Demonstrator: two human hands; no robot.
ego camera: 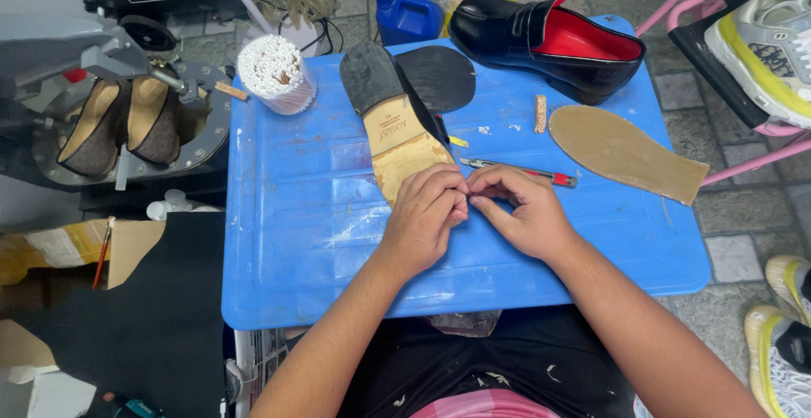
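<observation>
The left hand (425,215) lies palm down on the toe end of an upturned shoe (397,118), its fingers curled and bunched together over the tan leather sole. The right hand (522,211) comes in from the other side with its fingers bent, and its fingertips meet those of the left hand at the edge of the sole; what they pinch between them is too small to tell. Both forearms reach forward from the person's lap and angle inward, so the hands meet near the middle of the blue plastic table (304,249).

The shoe lies sole up, its dark heel pointing away from the person, with a black rubber sole piece (439,76) just beside the heel. A utility knife (524,171) with a red end lies just behind the right hand. Farther right sits a flat tan insole (625,152), and behind it a black loafer with a red lining (549,42). A cup of cotton swabs (272,72) stands at the table's far left corner.
</observation>
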